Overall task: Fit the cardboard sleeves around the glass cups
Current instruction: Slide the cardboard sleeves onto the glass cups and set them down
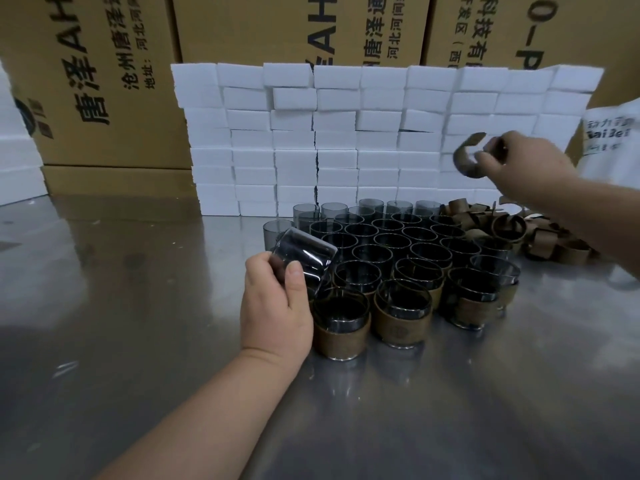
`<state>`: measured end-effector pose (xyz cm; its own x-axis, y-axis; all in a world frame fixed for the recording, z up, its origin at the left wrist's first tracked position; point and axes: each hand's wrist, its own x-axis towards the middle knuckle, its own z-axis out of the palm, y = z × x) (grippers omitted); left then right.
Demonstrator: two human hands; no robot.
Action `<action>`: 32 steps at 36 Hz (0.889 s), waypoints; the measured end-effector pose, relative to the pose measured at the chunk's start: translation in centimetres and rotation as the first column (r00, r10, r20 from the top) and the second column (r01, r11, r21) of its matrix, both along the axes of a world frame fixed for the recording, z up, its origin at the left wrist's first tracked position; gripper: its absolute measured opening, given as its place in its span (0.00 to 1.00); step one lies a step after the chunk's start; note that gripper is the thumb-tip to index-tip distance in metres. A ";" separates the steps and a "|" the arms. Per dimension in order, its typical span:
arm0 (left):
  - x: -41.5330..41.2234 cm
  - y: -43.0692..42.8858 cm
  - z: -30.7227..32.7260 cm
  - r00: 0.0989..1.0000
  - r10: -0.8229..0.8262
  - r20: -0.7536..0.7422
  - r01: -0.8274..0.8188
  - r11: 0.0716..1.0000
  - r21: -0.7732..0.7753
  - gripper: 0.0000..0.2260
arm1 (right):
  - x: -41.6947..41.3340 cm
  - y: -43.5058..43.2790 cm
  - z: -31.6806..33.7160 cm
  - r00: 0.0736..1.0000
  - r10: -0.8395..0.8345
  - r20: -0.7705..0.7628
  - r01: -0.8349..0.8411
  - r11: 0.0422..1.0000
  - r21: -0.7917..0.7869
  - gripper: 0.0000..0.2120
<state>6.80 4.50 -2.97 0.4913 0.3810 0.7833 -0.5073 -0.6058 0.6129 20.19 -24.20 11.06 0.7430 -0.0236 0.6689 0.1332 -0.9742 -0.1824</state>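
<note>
Head view: left hand grips a tilted glass cup, centre-left; right hand pinches one cardboard sleeve, raised at upper right. Few sleeved cups stand lower centre; many bare cups behind remain — sleeve pile at right. Looks early.

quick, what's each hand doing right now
Left hand: grips a bare glass cup, tilted.
Right hand: pinches a curled cardboard sleeve, raised above the table.

Smoky glass cups stand clustered on the steel tabletop toward its far edge. Brown cardboard sleeves lie heaped just right of them. Stacked white foam blocks rise behind both (large cardboard cartons behind those).
</note>
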 end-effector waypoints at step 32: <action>-1.6 -2.9 0.8 0.991 -0.095 0.099 0.113 0.973 -0.202 0.14 | -19.3 12.9 -11.0 0.716 0.646 0.265 -0.505 0.219 0.835 0.14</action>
